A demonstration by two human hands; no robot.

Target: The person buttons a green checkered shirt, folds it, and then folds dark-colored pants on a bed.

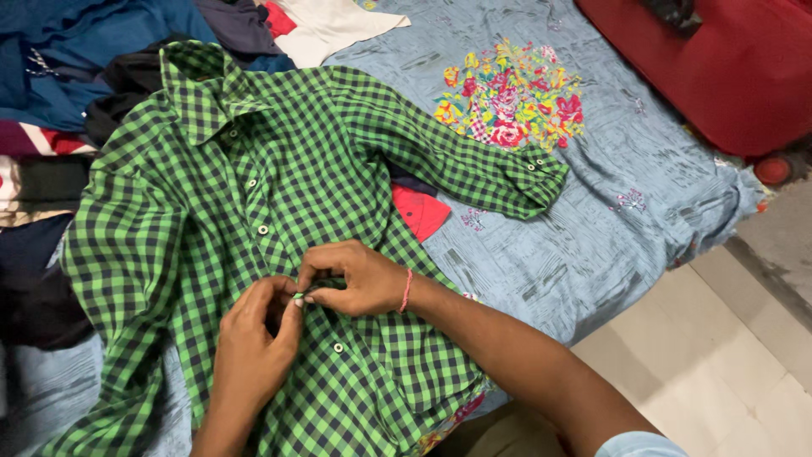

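Observation:
A green and black checked shirt (254, 169) lies spread face up on a blue bedsheet (541, 254), collar at the far end, one sleeve stretched to the right. My left hand (254, 338) and my right hand (351, 278) meet at the button strip in the shirt's middle. Both pinch the fabric around a white button (298, 298) there. A thin red thread band sits on my right wrist. More white buttons (263, 229) run up the strip toward the collar.
A pile of dark, blue and striped clothes (51, 127) lies at the left. A red garment (419, 211) peeks out under the sleeve. A flower print (512, 93) marks the sheet. A red cushion (727, 68) lies far right; tiled floor (727, 364) lies right.

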